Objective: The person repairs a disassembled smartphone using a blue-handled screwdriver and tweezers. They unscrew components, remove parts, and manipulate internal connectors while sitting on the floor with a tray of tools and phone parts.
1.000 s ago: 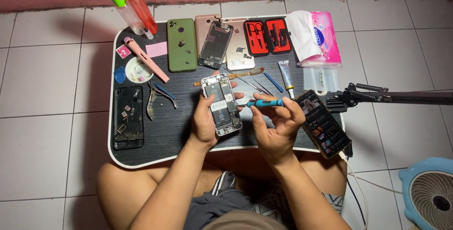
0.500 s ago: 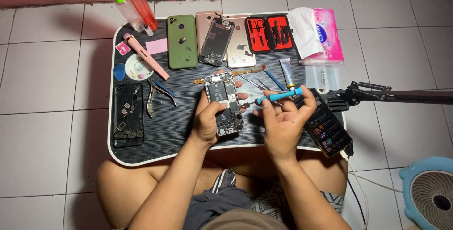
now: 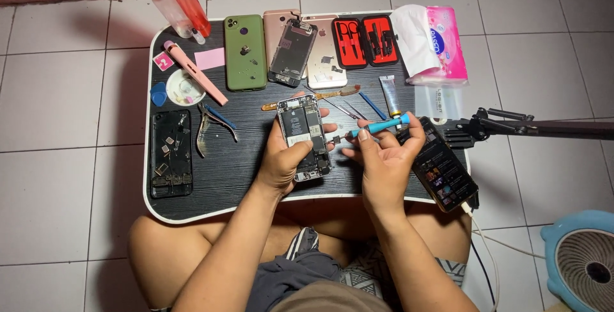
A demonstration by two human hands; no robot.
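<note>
Near the middle of the black tabletop [image 3: 230, 171], the left hand [image 3: 284, 158] grips an opened phone [image 3: 304, 136] while the right hand [image 3: 384, 158] pinches a blue screwdriver [image 3: 377, 126] beside it, apparently mid-unscrewing, calling for steady tip placement.

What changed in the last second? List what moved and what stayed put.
The right hand shifted its grip on the blue screwdriver, tilting it so the handle end rose toward the far right and the tip now points at the opened phone. The left hand kept hold of that phone, which barely moved. The phones, pliers and red tool case on the table stayed as they were.
</note>
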